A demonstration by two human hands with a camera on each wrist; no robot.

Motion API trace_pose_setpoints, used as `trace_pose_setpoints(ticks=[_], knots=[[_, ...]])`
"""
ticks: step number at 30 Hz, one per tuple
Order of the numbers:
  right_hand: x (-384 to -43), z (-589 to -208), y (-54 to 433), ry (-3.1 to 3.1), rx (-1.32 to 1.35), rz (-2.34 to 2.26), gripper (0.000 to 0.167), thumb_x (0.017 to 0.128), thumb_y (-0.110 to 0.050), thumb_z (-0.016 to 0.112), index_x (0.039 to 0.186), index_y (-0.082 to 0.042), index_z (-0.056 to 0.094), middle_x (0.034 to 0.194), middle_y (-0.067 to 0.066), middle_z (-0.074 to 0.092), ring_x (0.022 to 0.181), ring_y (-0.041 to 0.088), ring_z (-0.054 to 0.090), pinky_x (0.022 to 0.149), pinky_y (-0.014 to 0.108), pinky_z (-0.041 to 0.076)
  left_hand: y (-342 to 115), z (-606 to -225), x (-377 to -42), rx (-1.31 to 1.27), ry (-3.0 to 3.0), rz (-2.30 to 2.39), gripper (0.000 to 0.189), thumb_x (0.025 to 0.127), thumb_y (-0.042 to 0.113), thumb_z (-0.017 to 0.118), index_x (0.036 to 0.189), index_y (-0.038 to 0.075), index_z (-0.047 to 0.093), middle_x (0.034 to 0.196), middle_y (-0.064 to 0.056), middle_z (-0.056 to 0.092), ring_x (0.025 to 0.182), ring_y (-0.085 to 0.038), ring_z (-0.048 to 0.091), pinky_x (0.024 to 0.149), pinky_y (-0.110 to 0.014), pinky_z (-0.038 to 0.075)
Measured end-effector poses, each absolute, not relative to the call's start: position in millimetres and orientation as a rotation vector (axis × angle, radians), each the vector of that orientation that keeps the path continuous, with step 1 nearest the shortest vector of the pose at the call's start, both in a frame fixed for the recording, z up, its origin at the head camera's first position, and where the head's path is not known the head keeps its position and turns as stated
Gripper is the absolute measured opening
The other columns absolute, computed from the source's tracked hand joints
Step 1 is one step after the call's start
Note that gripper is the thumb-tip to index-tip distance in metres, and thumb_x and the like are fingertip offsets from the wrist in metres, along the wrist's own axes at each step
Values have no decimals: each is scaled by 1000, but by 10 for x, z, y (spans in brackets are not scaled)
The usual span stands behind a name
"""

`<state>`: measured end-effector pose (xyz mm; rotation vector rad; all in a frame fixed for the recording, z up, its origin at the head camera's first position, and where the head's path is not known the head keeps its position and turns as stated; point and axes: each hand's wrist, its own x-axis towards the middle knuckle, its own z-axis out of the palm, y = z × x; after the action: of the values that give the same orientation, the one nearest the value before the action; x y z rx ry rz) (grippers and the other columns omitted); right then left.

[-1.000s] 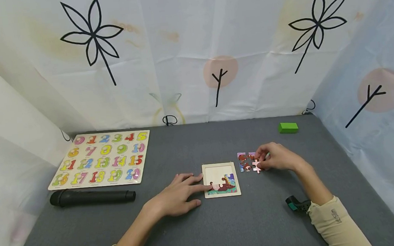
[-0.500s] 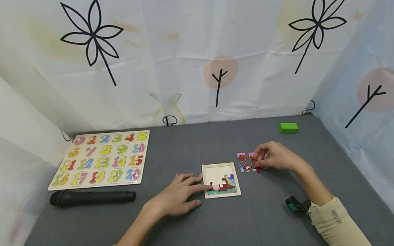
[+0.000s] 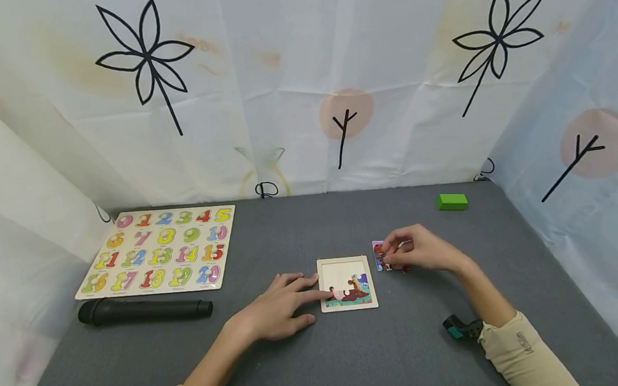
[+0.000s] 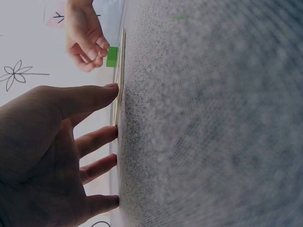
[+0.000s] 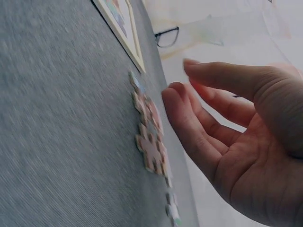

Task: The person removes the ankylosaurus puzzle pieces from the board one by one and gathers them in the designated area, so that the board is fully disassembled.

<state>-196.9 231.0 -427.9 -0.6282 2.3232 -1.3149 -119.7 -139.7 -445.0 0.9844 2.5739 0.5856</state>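
Note:
A small square jigsaw tray [image 3: 344, 268] lies mid-table, its lower right part filled with coloured pieces. My left hand [image 3: 275, 309] is spread on the table at its left, index finger reaching over the rim onto the picture. In the left wrist view the thumb and fingertips stand at the tray's thin edge [image 4: 121, 71]. Right of the tray lies a cluster of loose jigsaw pieces [image 3: 379, 261], partly covered by my right hand [image 3: 421, 247]. The right wrist view shows this hand [image 5: 227, 123] above the pieces [image 5: 150, 153], thumb and index finger apart with nothing between them.
A number puzzle board [image 3: 162, 249] lies at the back left, with a black microphone [image 3: 145, 308] in front of it. Toward the back right sits a green block [image 3: 452, 201]. Printed white cloth [image 3: 285, 48] encloses the table's back and sides.
My right hand turned over the pale piece at the cluster's right so its red printed side showed, released it, and shifted left over the other pieces. The left hand stayed still.

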Motion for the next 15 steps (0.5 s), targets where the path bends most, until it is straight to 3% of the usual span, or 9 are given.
trace_pose_setpoints(ticks=[5, 15], knots=[[-1935, -4318, 2178, 2352, -634, -1320, 24, 97, -6, 80, 115, 7, 72, 101, 19, 75, 77, 13, 70, 64, 28, 56, -1398, -4451, -1197, 985, 2569, 585, 54, 106, 24, 70, 158, 34, 58, 174, -10, 45, 160, -42, 38, 129, -70, 27], [-1824, -4420, 1906, 2311, -779, -1287, 23, 98, -6, 79, 116, 6, 75, 106, 19, 78, 90, 6, 72, 82, 20, 61, -1401, -4449, -1199, 977, 2571, 582, 54, 106, 24, 70, 158, 34, 58, 174, -10, 44, 161, -42, 37, 129, -69, 28]])
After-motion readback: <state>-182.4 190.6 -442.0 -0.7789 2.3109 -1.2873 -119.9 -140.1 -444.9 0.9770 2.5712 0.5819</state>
